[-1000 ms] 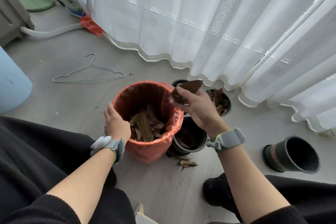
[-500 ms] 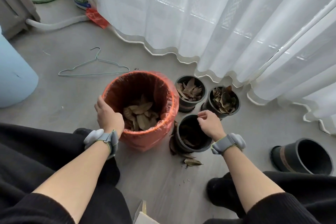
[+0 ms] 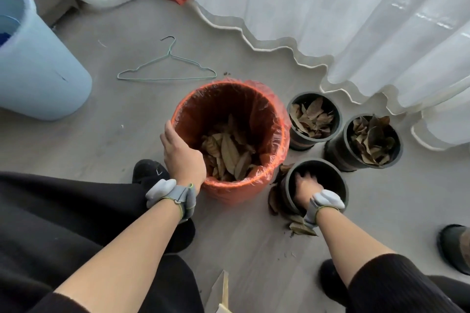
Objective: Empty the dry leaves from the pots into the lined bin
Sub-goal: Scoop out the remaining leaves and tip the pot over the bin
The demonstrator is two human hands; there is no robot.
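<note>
On grey floor [image 3: 122, 33]: bin [image 3: 229, 194], hanger [image 3: 166, 79], curtain [image 3: 330, 7]

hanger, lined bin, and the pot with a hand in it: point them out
hanger [image 3: 165, 80]: head view, bottom wire
bin [image 3: 229, 193]: head view, front outer wall
pot [image 3: 330, 178]: head view, inner wall

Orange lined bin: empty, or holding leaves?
Partly filled: dry leaves lie heaped at the bottom of the lined bin, well below the rim that the left hand holds.
</note>
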